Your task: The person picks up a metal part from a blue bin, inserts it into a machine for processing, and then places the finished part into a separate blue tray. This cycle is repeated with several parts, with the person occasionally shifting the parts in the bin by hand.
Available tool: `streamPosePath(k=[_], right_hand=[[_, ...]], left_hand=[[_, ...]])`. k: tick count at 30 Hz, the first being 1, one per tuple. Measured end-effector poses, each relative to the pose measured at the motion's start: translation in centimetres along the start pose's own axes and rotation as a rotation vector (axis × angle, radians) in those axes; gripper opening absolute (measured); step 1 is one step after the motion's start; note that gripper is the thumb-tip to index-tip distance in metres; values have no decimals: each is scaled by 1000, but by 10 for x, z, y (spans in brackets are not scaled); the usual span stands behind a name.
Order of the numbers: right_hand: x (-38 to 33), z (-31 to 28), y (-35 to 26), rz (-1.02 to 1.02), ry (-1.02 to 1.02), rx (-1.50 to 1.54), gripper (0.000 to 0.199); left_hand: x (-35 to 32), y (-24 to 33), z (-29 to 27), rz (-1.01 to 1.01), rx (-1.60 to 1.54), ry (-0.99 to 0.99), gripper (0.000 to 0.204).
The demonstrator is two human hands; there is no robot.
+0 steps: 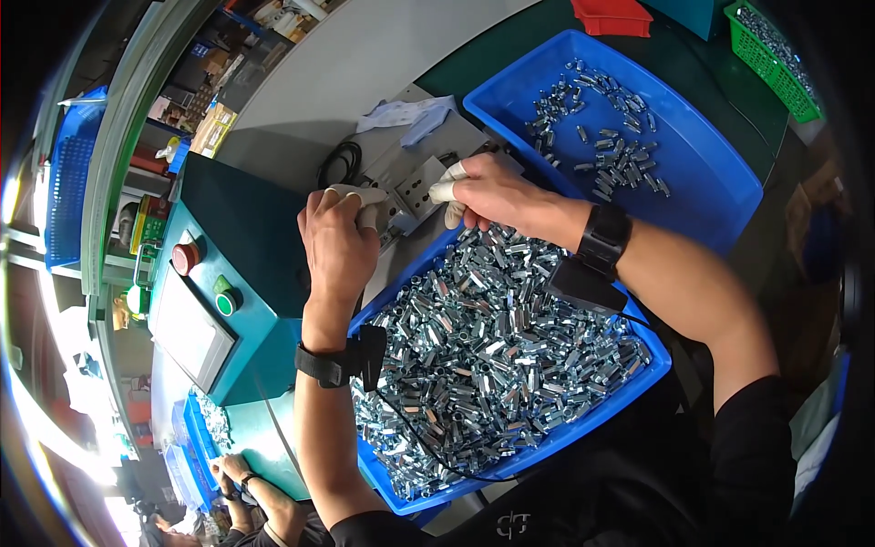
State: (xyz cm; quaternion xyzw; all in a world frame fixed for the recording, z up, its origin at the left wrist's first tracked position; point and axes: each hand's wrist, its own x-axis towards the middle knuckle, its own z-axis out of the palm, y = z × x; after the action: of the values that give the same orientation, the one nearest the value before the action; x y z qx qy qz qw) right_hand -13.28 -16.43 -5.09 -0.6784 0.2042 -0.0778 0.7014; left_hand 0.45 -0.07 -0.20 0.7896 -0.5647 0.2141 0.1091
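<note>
My left hand (339, 244), with white finger covers on some fingers, is closed in a pinch at the left side of a metal fixture (412, 193). Whatever lies between its fingertips is too small or hidden to name. From the right, my right hand (488, 190) reaches the same fixture, its covered fingers curled together at the edge. I cannot make out anything in its grip. Right below both hands stands a blue bin (652, 351) heaped with small silver hexagonal metal sleeves (492, 337). Each wrist wears a black strap with a small device.
A larger blue tray (720, 182) at the far right holds scattered metal sleeves (620, 164). Left of my hands, a teal control box (241, 273) carries red and green buttons. A cloth (410, 117) and a black cable (340, 164) lie behind the fixture. Another person's hands (232, 469) work at lower left.
</note>
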Motion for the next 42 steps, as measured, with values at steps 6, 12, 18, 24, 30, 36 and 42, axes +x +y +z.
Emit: streamPosePath(k=[6,12,18,24,30,36,42], right_hand=[[0,-6,6,-263,-58,46,21],[7,1,6,-253,-290,288,33],[10,11,2,-184,-388,236,31],[0,33,-10,-508,-290,-531,18],[-2,49,-7,-699,-177,-763,15],[7,39,-1,-767,-212,-717,14],[11,33,8,-687,-176,-544,13]], left_hand=[[-34,39,-29,-49,-153,130,18],[-97,60,-24,-170,-424,-286,19],[-113,59,-24,-227,-455,-315,24],[-118,52,-25,-226,-458,-358,26],[-109,52,-25,-211,-490,-346,26],[-108,52,-21,-128,-495,-359,23],[-107,57,-15,-160,-536,-388,21]])
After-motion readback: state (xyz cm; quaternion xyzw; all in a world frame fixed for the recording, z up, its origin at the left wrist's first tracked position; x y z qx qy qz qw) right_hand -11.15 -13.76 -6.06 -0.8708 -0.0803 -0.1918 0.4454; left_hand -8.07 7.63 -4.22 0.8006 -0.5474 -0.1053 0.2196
